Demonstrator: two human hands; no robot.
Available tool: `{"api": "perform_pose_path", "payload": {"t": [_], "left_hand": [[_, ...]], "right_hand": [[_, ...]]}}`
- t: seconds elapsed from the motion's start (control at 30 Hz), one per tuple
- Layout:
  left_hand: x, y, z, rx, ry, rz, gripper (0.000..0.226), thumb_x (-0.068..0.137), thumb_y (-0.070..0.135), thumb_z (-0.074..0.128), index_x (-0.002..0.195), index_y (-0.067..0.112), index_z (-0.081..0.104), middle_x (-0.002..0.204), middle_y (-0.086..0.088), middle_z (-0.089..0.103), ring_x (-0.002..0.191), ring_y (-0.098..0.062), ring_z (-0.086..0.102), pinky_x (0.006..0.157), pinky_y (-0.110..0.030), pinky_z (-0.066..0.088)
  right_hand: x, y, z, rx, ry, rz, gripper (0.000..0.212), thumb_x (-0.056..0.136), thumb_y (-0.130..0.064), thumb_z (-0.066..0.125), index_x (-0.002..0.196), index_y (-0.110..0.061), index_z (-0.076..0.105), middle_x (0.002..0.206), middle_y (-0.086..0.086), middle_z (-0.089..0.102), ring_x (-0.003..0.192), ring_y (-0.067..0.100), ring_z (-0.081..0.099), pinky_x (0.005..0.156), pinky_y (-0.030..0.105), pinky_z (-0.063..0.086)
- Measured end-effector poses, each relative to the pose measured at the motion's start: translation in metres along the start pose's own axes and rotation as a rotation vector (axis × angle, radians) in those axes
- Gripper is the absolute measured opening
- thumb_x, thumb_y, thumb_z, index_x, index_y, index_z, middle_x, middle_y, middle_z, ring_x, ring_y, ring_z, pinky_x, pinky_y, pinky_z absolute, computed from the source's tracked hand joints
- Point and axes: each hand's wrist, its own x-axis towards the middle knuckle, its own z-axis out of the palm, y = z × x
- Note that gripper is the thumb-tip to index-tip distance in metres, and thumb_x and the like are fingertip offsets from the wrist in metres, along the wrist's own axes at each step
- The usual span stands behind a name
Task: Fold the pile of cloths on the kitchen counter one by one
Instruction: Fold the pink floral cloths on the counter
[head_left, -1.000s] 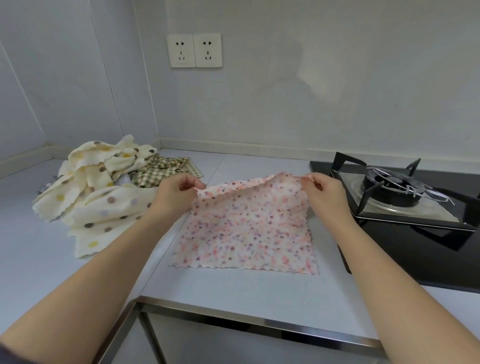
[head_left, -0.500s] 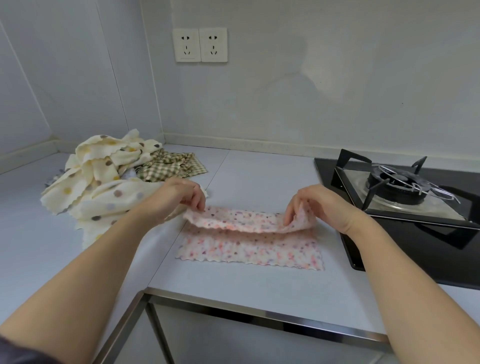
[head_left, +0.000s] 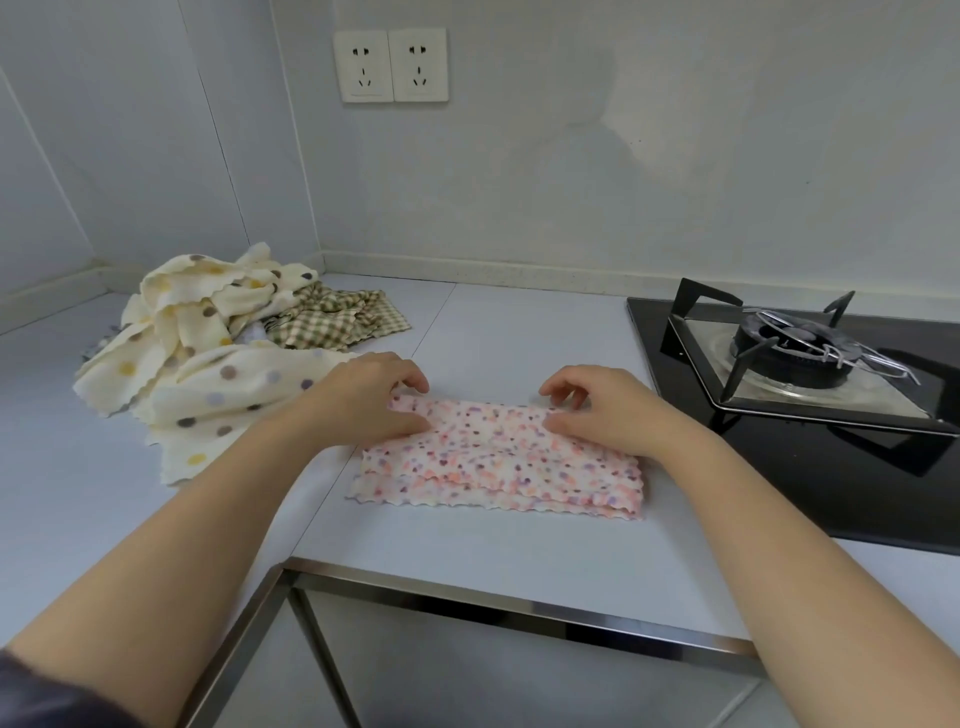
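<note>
Left hand (head_left: 363, 402), right hand (head_left: 597, 410) pinch far fold of pink cloth (head_left: 498, 462) | scalloped near edges offset | pile (head_left: 208, 332) left, stove (head_left: 800, 353) right | counter (head_left: 519, 332) runs beyond to wall

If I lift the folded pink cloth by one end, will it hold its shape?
Probably not: the pink cloth lies in soft, rippled layers, so it should flop open. Thin and light-looking, it may slide on the smooth counter.

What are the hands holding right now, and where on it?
Both hold the pink speckled cloth, folded in half: the left hand pinches the far fold's left end, the right hand its right end.
</note>
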Motion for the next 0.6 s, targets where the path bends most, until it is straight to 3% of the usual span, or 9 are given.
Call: {"api": "perform_pose_path", "payload": {"t": [0.07, 0.13, 0.2, 0.27, 0.37, 0.47, 0.6], "left_hand": [[0.0, 0.002, 0.005, 0.065, 0.163, 0.023, 0.045, 0.083, 0.041, 0.071, 0.121, 0.023, 0.058, 0.125, 0.003, 0.053, 0.115, -0.019, 0.05, 0.096, -0.037, 0.043], [0.0, 0.005, 0.006, 0.024, 0.34, 0.087, 0.037, 0.082, 0.031, 0.073, 0.114, 0.018, 0.062, 0.115, 0.0, 0.058, 0.107, -0.021, 0.055, 0.087, -0.035, 0.045], [-0.002, 0.009, 0.001, -0.103, 0.301, 0.132, 0.023, 0.079, 0.032, 0.076, 0.095, 0.02, 0.064, 0.093, 0.006, 0.063, 0.087, -0.014, 0.059, 0.073, -0.028, 0.046], [-0.006, 0.012, -0.004, -0.2, 0.127, 0.119, 0.024, 0.071, 0.039, 0.081, 0.079, 0.024, 0.064, 0.079, 0.009, 0.063, 0.075, -0.007, 0.059, 0.065, -0.023, 0.046], [-0.007, 0.014, 0.001, -0.196, 0.01, 0.127, 0.027, 0.067, 0.042, 0.084, 0.078, 0.029, 0.062, 0.084, 0.011, 0.061, 0.078, -0.004, 0.056, 0.071, -0.019, 0.048], [-0.002, 0.008, 0.01, -0.108, 0.088, 0.171, 0.021, 0.076, 0.037, 0.079, 0.085, 0.028, 0.062, 0.091, 0.012, 0.057, 0.083, -0.004, 0.053, 0.078, -0.025, 0.047], [0.001, -0.001, 0.019, -0.06, 0.261, 0.194, 0.017, 0.081, 0.025, 0.073, 0.096, 0.024, 0.064, 0.098, 0.012, 0.055, 0.094, -0.011, 0.054, 0.081, -0.033, 0.048]], "right_hand": [[0.002, 0.002, 0.001, -0.081, 0.009, 0.025, 0.025, 0.088, -0.025, 0.067, 0.112, -0.028, 0.063, 0.106, -0.011, 0.059, 0.091, 0.005, 0.055, 0.079, 0.019, 0.042], [0.003, 0.003, 0.001, -0.199, 0.099, 0.074, 0.028, 0.09, -0.017, 0.061, 0.116, -0.025, 0.062, 0.112, -0.007, 0.058, 0.099, 0.012, 0.056, 0.088, 0.027, 0.042], [0.002, 0.003, -0.002, -0.328, 0.218, 0.091, 0.031, 0.091, -0.01, 0.056, 0.118, -0.024, 0.061, 0.115, -0.004, 0.055, 0.103, 0.016, 0.055, 0.091, 0.032, 0.039], [-0.001, -0.003, -0.004, -0.217, 0.284, 0.044, 0.025, 0.091, -0.009, 0.054, 0.107, -0.025, 0.064, 0.105, -0.007, 0.057, 0.087, 0.01, 0.055, 0.081, 0.027, 0.041], [-0.008, -0.019, 0.002, 0.086, 0.102, -0.035, 0.009, 0.089, -0.024, 0.061, 0.084, -0.031, 0.064, 0.077, -0.011, 0.062, 0.064, 0.003, 0.052, 0.067, 0.026, 0.045], [-0.01, -0.029, 0.015, -0.051, -0.039, -0.064, 0.015, 0.082, -0.047, 0.064, 0.087, -0.034, 0.062, 0.076, -0.013, 0.064, 0.07, 0.004, 0.058, 0.07, 0.03, 0.05], [-0.005, -0.03, 0.018, -0.235, 0.012, -0.102, 0.04, 0.079, -0.056, 0.064, 0.113, -0.035, 0.056, 0.102, -0.017, 0.055, 0.094, 0.003, 0.053, 0.081, 0.029, 0.046]]}}
